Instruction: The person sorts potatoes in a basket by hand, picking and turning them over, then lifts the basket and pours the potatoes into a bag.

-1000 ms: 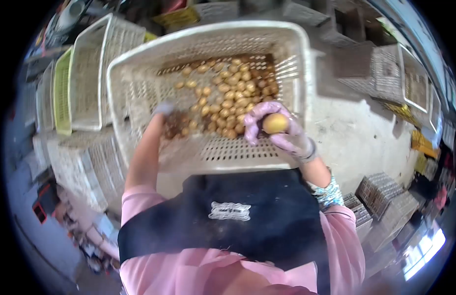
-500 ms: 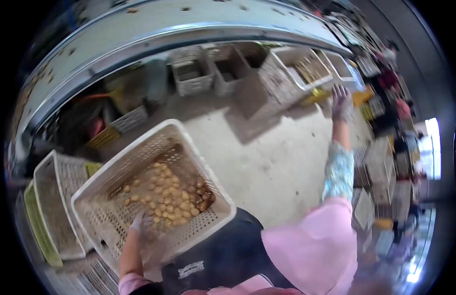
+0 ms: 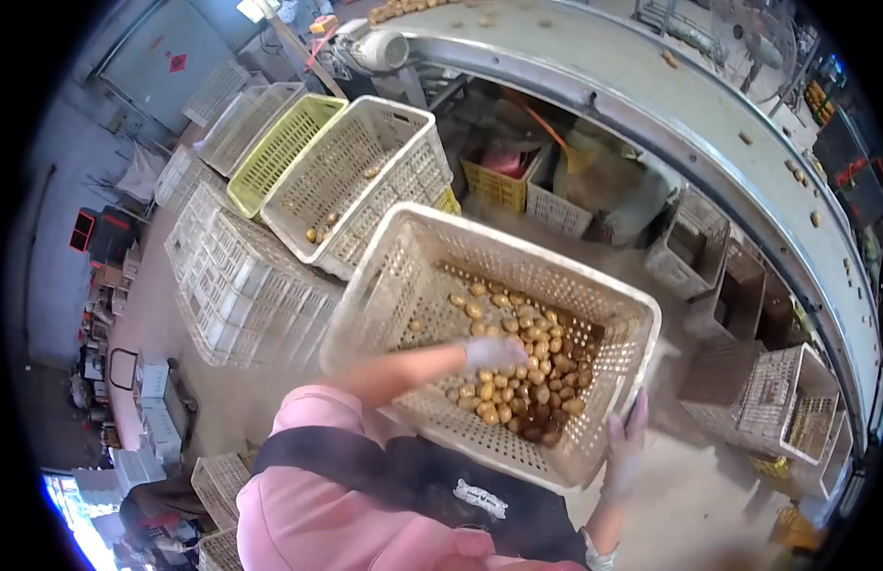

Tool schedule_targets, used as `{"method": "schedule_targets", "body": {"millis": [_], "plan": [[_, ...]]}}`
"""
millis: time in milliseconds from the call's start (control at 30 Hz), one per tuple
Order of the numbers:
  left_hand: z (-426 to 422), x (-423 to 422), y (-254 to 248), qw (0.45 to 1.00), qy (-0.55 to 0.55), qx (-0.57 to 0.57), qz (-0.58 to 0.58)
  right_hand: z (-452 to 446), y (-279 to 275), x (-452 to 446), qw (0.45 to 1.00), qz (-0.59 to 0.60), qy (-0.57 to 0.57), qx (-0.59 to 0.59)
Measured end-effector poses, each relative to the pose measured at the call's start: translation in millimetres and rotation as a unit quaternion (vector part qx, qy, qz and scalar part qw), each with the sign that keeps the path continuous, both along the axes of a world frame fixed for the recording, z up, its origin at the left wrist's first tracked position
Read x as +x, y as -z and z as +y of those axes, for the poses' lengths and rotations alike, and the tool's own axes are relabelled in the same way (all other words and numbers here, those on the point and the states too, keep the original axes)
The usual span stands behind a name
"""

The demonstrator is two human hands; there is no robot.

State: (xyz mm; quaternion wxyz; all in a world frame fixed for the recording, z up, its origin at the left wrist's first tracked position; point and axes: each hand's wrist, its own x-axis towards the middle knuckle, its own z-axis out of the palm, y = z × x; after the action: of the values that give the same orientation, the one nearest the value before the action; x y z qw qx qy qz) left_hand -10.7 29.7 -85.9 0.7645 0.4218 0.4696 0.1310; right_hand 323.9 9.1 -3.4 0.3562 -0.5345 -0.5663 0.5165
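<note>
The gloved left hand [image 3: 497, 354] is among the potatoes [image 3: 539, 366]; it is blurred, so I cannot tell how far its fingers are parted or whether they have hold of one. On the right hand [image 3: 624, 449], the thumb stands apart from the fingers with nothing seen between them, just beside the right wall of the white crate [image 3: 499, 260]. The potatoes lie loose inside that crate, mostly toward its right end. With the load on that side, a hard knock from the right hand could shift or tip the crate; rough rummaging could bruise potatoes. Farther out, a yellow crate [image 3: 287, 143] stands far left, and a conveyor belt [image 3: 594, 43] curves across the far side.
</note>
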Motion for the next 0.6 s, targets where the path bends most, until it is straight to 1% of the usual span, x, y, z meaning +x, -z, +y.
{"method": "schedule_targets", "body": {"millis": [33, 67, 100, 133, 167, 200, 233, 267, 300, 333, 367, 400, 467, 500, 533, 567, 600], "plan": [[11.0, -29.4, 26.2, 0.986, -0.144, 0.030, 0.073, 1.1, -8.2, -6.9, 0.998, -0.037, -0.003, -0.040], [24.5, -62.8, 59.8, 0.939, -0.303, 0.054, 0.151, 5.6, -5.2, -9.6, 0.997, -0.079, 0.004, -0.010], [35.6, -99.0, 94.6, 0.864, -0.442, 0.086, 0.226, 4.4, 5.2, -11.3, 0.992, -0.123, 0.006, 0.013], [40.4, -135.3, 131.3, 0.805, -0.528, 0.081, 0.260, -4.4, 12.8, -7.1, 0.985, -0.170, 0.001, 0.034], [43.7, -169.2, 152.5, 0.771, -0.567, 0.041, 0.287, -10.6, 15.8, 0.7, 0.993, -0.117, 0.008, -0.012], [50.2, -200.4, 172.6, 0.765, -0.585, -0.018, 0.270, -6.4, 22.4, 0.2, 0.997, -0.055, 0.022, -0.043], [53.7, -229.4, 202.2, 0.772, -0.593, -0.063, 0.219, -4.5, 27.2, -2.0, 0.997, 0.009, 0.036, -0.074], [55.9, -248.8, 245.8, 0.781, -0.597, -0.100, 0.151, -6.4, 21.1, -9.2, 0.996, 0.007, 0.046, -0.081], [59.1, -239.0, 261.7, 0.785, -0.603, -0.106, 0.099, -5.8, 12.1, -12.7, 0.994, 0.011, 0.056, -0.090], [67.1, -223.9, 273.7, 0.822, -0.543, -0.072, 0.154, -5.4, 8.7, -16.8, 0.993, 0.015, 0.068, -0.099], [75.8, -196.2, 285.5, 0.853, -0.478, -0.039, 0.205, -3.6, 11.9, -16.7, 0.995, -0.004, 0.062, -0.077], [82.6, -107.6, 151.7, 0.873, -0.427, -0.112, 0.207, -1.8, 13.4, -16.8, 0.995, -0.016, 0.063, -0.076], [77.8, -25.0, 120.6, 0.894, -0.394, -0.058, 0.205, 1.5, 10.9, -16.7, 0.995, -0.037, 0.061, -0.075], [70.8, 1.6, 120.6, 0.924, -0.309, -0.016, 0.223, 5.6, 7.3, -18.3, 0.991, -0.027, 0.075, -0.109], [65.6, 18.5, 121.2, 0.945, -0.223, 0.028, 0.237, 8.2, 10.4, -14.8, 0.993, -0.035, 0.063, -0.094], [58.5, 32.8, 118.4, 0.945, -0.146, 0.127, 0.265, 10.6, 16.5, -9.2, 0.995, -0.039, 0.052, -0.080], [46.2, 42.2, 105.8, 0.929, -0.064, 0.222, 0.288, 10.7, 14.3, -13.5, 0.996, -0.043, 0.042, -0.066]]}}
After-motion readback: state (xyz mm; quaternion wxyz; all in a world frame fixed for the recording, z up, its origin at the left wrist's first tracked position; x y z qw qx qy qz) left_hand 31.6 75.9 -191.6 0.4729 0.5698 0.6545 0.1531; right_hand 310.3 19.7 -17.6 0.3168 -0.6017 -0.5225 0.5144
